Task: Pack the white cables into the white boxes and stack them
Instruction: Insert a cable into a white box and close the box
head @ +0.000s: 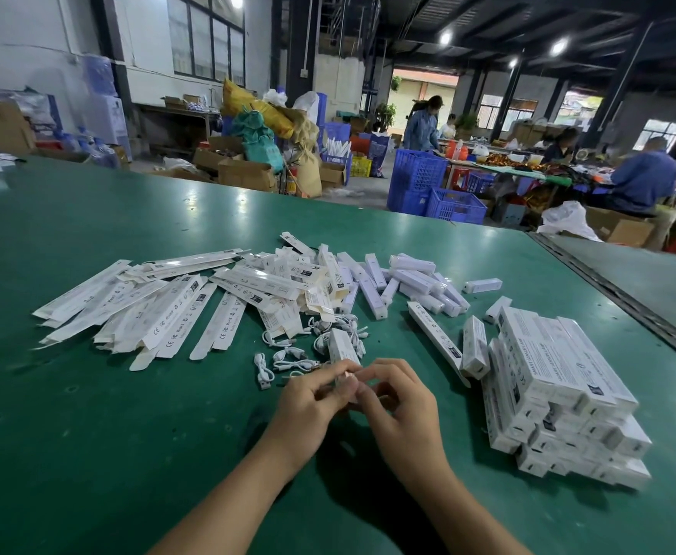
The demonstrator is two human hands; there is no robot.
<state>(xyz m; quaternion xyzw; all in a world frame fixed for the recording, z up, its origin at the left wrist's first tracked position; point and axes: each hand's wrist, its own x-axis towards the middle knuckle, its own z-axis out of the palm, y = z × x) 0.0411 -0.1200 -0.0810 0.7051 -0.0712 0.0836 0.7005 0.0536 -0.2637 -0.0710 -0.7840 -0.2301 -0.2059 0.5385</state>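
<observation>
White box end pinched by left hand, right hand.

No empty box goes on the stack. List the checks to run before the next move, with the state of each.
1. Box gripped by left hand and right hand: ok.
2. Cable inside the box: cannot tell, the hands cover its near end.
3. Near flap shut: cannot tell.
4. Stack at the right has room on top: ok.
5. Loose cables at hand, just beyond the hands: ok.
6. Flat boxes at the left, ready to fill: ok.
</observation>
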